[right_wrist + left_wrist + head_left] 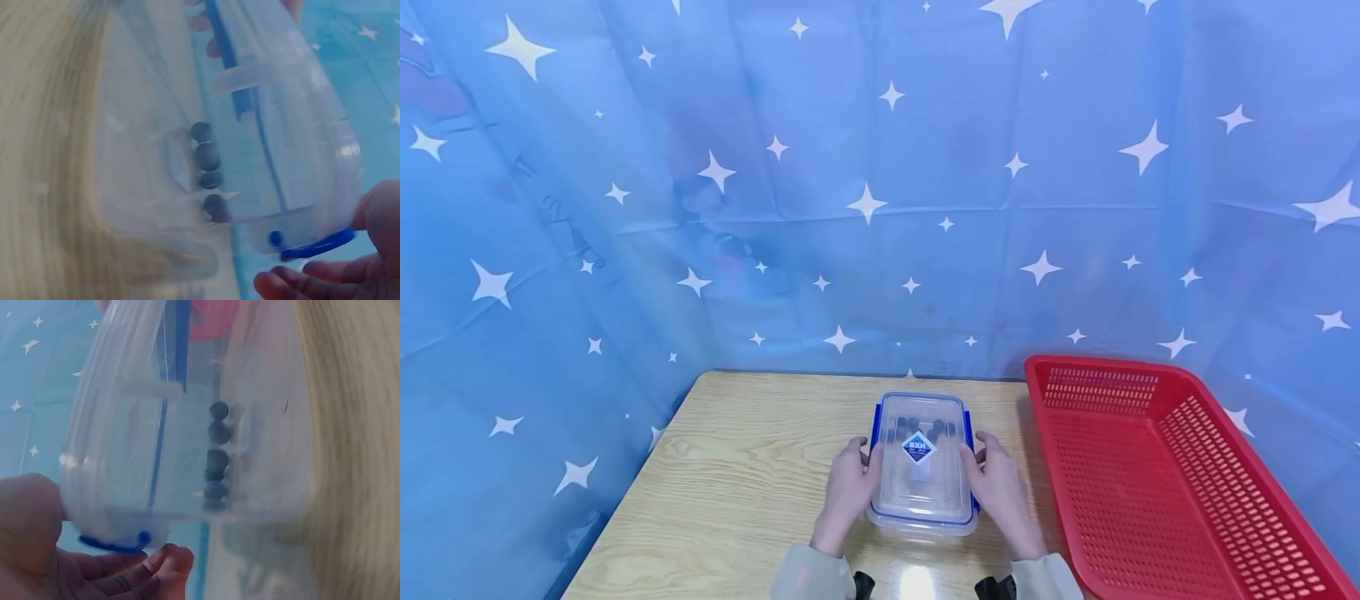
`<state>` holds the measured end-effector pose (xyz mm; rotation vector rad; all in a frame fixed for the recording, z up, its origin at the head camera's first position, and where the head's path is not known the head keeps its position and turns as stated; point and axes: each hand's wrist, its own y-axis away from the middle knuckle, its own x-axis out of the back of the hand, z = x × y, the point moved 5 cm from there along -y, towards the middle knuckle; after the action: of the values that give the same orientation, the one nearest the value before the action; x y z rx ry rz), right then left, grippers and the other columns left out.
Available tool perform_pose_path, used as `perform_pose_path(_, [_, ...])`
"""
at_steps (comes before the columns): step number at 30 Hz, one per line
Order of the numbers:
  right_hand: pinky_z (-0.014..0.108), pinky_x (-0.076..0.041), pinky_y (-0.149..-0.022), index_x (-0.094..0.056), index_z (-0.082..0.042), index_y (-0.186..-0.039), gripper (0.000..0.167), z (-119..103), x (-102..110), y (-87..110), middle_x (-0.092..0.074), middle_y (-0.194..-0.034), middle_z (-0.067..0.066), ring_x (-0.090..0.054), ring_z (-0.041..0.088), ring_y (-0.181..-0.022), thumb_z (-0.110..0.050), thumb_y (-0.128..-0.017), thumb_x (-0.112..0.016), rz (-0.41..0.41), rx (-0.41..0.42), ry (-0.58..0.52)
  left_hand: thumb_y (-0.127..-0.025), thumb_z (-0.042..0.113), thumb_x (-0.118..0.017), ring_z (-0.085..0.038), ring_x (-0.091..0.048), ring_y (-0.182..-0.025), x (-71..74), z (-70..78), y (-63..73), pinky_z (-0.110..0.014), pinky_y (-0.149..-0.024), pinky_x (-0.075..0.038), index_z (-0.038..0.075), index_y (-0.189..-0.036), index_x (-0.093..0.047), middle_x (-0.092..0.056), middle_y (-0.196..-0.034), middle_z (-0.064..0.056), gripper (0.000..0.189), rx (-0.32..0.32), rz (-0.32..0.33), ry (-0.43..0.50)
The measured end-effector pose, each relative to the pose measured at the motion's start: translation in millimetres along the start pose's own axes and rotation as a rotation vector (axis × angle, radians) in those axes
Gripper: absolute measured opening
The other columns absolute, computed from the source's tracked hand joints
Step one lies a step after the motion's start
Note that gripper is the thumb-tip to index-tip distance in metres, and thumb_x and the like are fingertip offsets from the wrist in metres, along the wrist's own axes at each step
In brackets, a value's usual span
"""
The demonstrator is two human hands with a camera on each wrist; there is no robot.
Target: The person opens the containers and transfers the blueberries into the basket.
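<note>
A clear plastic food container (921, 492) with a blue-rimmed lid and blue side latches lies lid up at the middle of the wooden table. Several small dark balls (217, 460) show through its wall, bunched in a row, and a pale piece (179, 164) lies beside them. My left hand (852, 487) holds the container's left side, thumb over the lid edge and fingers by the latch (115, 544). On the opposite side my right hand (998, 492) grips likewise, its thumb on the lid edge and its fingers around the right latch (319, 245).
A large red plastic basket (1120, 467) with perforated walls stands at the right of the table, close to my right hand. The wooden table (722, 483) stretches out to the left. Behind it hangs a blue curtain (865, 275) with white stars.
</note>
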<state>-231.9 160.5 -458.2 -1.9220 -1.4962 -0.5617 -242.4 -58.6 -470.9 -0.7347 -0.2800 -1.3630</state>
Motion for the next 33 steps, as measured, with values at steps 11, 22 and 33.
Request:
perform_pose_path(11, [0.036, -0.046, -0.058, -0.061, 0.005, -0.088, 0.037, 23, -14, 0.1, -0.061, -0.075, 0.016, -0.056, 0.025, -0.067, -0.028, -0.097, -0.047, -0.043, -0.124, -0.073, -0.097, 0.032, -0.047, -0.016, -0.045, -0.058, -18.9, -21.8, 2.3, -0.028, -0.05, -0.04, 0.003, -0.077, -0.051, -0.047, -0.064, -0.003, 0.035, 0.265, -0.121, 0.205])
perform_pose_path(22, [0.054, -0.043, -0.092, -0.055, 0.017, -0.115, 0.054, 24, -22, -0.3, -0.056, -0.115, 0.035, -0.051, 0.049, -0.109, -0.027, -0.103, -0.028, -0.159, -0.179, -0.157, -0.102, 0.027, -0.031, -0.039, -0.059, -0.09, -22.7, -21.5, -0.9, -0.05, -0.078, -0.049, -0.007, -0.101, -0.058, -0.061, -0.097, -0.025, 0.044, 0.271, -0.181, 0.173])
perform_pose_path(33, [0.05, -0.048, -0.072, -0.063, 0.012, -0.083, 0.045, 27, -18, -6.0, -0.063, -0.087, 0.028, -0.06, 0.043, -0.082, -0.014, -0.101, -0.032, -0.099, -0.088, -0.019, -0.101, 0.017, -0.031, -0.04, -0.06, -0.076, -16.2, -21.7, -5.1, -0.048, -0.069, -0.05, -0.002, -0.075, -0.056, -0.061, -0.08, -0.024, 0.041, 0.211, -0.135, 0.097])
